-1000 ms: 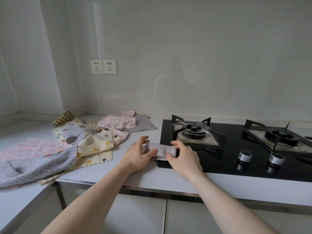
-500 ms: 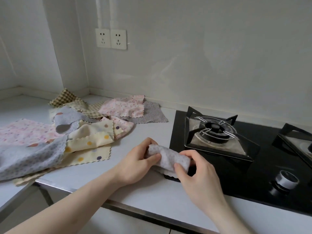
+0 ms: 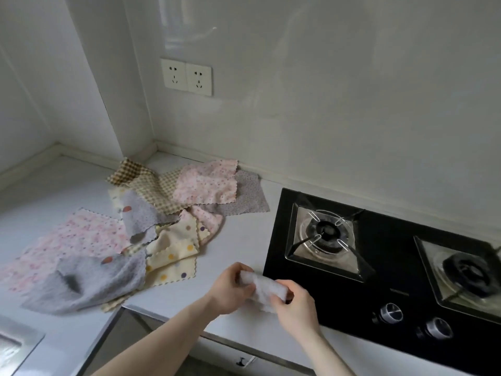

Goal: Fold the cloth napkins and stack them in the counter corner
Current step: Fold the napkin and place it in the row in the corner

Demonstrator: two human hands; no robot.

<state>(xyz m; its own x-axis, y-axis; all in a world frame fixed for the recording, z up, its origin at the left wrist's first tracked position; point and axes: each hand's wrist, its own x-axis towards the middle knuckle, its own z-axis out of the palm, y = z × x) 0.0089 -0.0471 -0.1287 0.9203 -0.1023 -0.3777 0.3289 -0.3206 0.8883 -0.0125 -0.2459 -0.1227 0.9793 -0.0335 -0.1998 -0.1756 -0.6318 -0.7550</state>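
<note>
- Looking down from the head view, the white surface (image 3: 235, 240) runs in an L, its front edge passing just under both forearms and turning at the inner corner near the lower left.
- A bare strip of surface lies between the heap of loose napkins (image 3: 141, 232) on the left and the black gas hob (image 3: 379, 270) on the right; the wall corner behind the heap is partly covered by a checked napkin.
- The hob's left edge sits just beside the hands.
- The left hand (image 3: 230, 290) reaches in from the lower left, fingers curled, pinching the left end of the small grey folded napkin (image 3: 264, 284).
- The right hand (image 3: 295, 308) comes in from below, thumb and fingers curled round the napkin's right end.
- The napkin sits bunched between the two hands, near the surface's front edge; whether it touches the surface, I cannot tell.
</note>
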